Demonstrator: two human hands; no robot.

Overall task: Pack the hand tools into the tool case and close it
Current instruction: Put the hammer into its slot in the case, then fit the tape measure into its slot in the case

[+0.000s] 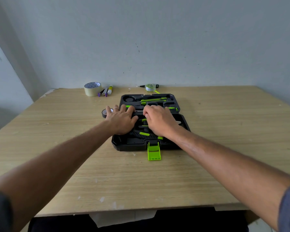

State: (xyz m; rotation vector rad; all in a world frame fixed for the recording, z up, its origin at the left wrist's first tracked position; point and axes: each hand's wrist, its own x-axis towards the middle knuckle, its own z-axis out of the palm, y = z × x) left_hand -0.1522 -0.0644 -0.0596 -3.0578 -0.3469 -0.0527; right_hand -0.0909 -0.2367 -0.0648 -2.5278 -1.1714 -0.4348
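A pale wood-grain table, chipped along its near edge, stands against a plain grey-white wall. At the far edge lie a roll of cream masking tape, a small purple-tipped stapler, a white glue tube and a lime-green measuring tape. In the middle of the table the black plastic tool case lies open flat, its lime-green latch hanging out toward the person, with black-and-green hand tools seated in the moulded slots of both halves. The left hand rests palm down with fingers spread on the case's left side at the hinge line, just beside a small dark tape roll. The right hand lies over the middle of the near half, fingers curled down onto the tools; whether it grips one, I cannot tell.
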